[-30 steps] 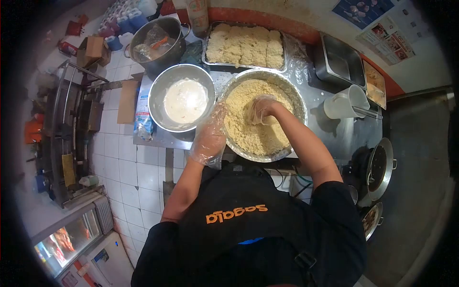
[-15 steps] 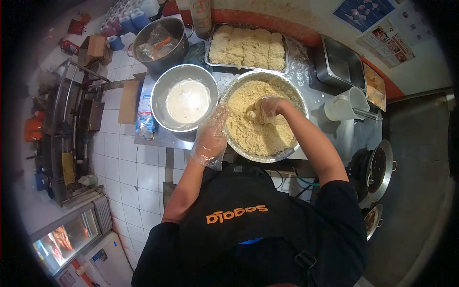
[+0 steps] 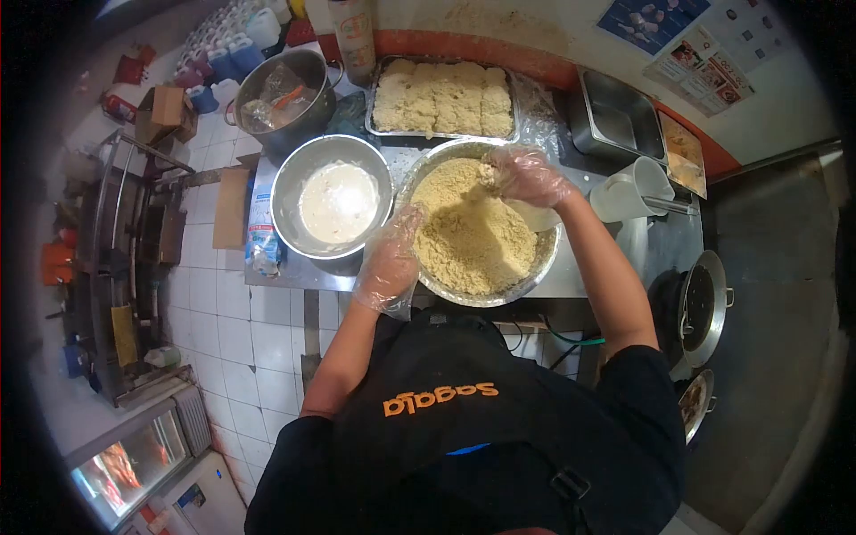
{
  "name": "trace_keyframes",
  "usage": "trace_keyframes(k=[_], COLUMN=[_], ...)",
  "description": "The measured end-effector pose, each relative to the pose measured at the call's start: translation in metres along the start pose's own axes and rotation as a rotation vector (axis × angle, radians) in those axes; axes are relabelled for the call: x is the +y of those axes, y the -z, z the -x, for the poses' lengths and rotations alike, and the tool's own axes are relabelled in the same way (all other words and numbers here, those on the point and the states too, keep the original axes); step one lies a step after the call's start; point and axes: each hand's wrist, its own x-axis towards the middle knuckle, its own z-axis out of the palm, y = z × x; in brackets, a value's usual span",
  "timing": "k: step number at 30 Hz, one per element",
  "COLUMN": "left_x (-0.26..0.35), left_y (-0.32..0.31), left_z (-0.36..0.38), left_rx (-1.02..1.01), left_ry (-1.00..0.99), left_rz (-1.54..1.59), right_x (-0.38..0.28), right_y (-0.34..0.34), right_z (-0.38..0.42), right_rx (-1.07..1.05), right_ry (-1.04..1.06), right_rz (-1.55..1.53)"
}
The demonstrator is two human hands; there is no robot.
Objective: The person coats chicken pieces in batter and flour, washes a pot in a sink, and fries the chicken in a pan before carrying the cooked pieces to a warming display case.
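Note:
A wide metal bowl point(image 3: 551, 251) full of yellowish crumbs point(image 3: 473, 232) sits at the table's front edge. My left hand point(image 3: 390, 263), in a clear plastic glove, grips that bowl's left rim. Raised above the far right side of the crumbs is my gloved right hand point(image 3: 532, 176), its fingers closed on a small crumb-coated piece point(image 3: 489, 175) that is mostly hidden. Left of the crumbs stands a second metal bowl point(image 3: 283, 214) with creamy white batter point(image 3: 337, 201). Behind them, a tray point(image 3: 446, 137) bears rows of crumb-coated pieces point(image 3: 446, 98).
A large pot point(image 3: 283, 134) with plastic bags stands at the back left. On the right are a deep steel pan point(image 3: 620, 111) and a white pitcher point(image 3: 621, 194) with a metal utensil. Farther right, a wide pan point(image 3: 706, 308) holds dark liquid.
My right hand has come up out of the crumbs and moved toward the bowl's far right rim, with a crumbed piece in its fingers. My left hand stays at the rim. The view has shifted slightly.

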Motion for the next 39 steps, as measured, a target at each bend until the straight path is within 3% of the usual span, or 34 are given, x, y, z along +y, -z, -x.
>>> trace_keyframes(k=[1, 2, 7, 9, 10, 12, 13, 15, 16, 18, 22, 25, 26, 27, 28, 29, 31, 32, 33, 34, 35, 36, 37, 38, 39], left_x=[-0.001, -0.002, -0.003, 0.005, 0.005, 0.008, 0.022, 0.049, 0.021, 0.021, 0.018, 0.016, 0.008, -0.005, -0.012, -0.014, -0.014, -0.004, 0.005, 0.011, 0.001, -0.015, -0.016, -0.014, -0.012], left_y=[-0.001, -0.003, -0.012, -0.015, -0.027, -0.06, -0.064, -0.065, -0.098, -0.108, -0.116, -0.112, -0.113, -0.116, -0.117, -0.115, -0.113, -0.104, -0.095, -0.089, -0.091, -0.095, -0.091, -0.089, -0.088], left_z=[-0.002, -0.003, -0.007, -0.016, -0.016, -0.013, -0.019, -0.035, -0.018, -0.017, -0.02, -0.029, -0.031, -0.033, -0.033, -0.033, -0.028, -0.035, -0.043, -0.052, -0.052, -0.05, -0.053, -0.055, -0.057], left_rx=[-0.001, -0.01, -0.02, -0.159, -0.164, -0.335, -0.346, -0.63, -0.532, -0.537, -0.467, -0.58, -0.579, -0.594, -0.602, -0.6, -0.261, -0.264, -0.158, -0.046, -0.048, -0.135, -0.211, -0.21, -0.285], left_ry=[-0.005, -0.012, -0.012, -0.12, -0.119, -0.05, -0.05, 0.249, 0.109, 0.194, 0.366, 0.526, 0.529, 0.654, 0.774, 0.775, 0.8, 0.808, 0.752, 0.683, 0.683, 0.603, 0.506, 0.501, 0.298], left_rz=[0.0, -0.014, 0.012, -0.023, -0.023, -0.241, -0.241, -0.285, -0.278, -0.27, -0.197, -0.136, -0.138, 0.115, 0.373, 0.372, 0.639, 0.638, 0.878, 1.113, 1.11, 0.666, 0.224, 0.223, -0.154], right_x=[-0.004, 0.002, 0.005, 0.02, 0.014, -0.006, -0.022, -0.052, -0.041, -0.014, -0.026, -0.009, -0.001, 0.008, 0.003, 0.001, 0.004, 0.008, 0.007, -0.01, -0.019, 0.001, 0.005, 0.009, 0.013], right_y=[0.003, -0.018, -0.088, -0.142, -0.154, -0.173, -0.161, -0.116, -0.143, -0.215, -0.166, -0.178, -0.19, -0.202, -0.185, -0.171, -0.155, -0.15, -0.148, -0.119, -0.102, -0.124, -0.13, -0.134, -0.139], right_z=[0.002, 0.004, 0.046, 0.071, 0.078, 0.081, 0.075, 0.061, 0.061, 0.056, 0.054, 0.058, 0.06, 0.061, 0.064, 0.065, 0.073, 0.073, 0.074, 0.071, 0.068, 0.066, 0.062, 0.058, 0.053], right_rx=[0.069, 0.296, 0.317, 0.659, 0.658, 0.318, 0.314, -0.218, -0.218, 0.054, 0.055, 0.11, 0.157, 0.2, 0.174, 0.173, 0.221, 0.211, 0.206, 0.363, 0.523, 0.409, 0.413, 0.442, 0.438], right_ry=[-0.029, 0.023, -0.089, -0.066, -0.069, -0.674, -0.682, -0.573, -0.581, -0.656, -0.768, -0.652, -0.71, -0.743, -0.877, -0.874, -0.814, -0.807, -0.814, -0.838, -0.857, -0.708, -0.707, -0.693, -0.635], right_rz=[-0.023, -0.079, -0.135, -0.04, -0.044, -0.12, -0.128, -0.034, -0.043, -0.155, -0.341, -0.432, -0.936, -1.443, -1.599, -1.599, -1.805, -1.85, -1.854, -1.843, -1.826, -1.654, -1.655, -0.997, -0.343])
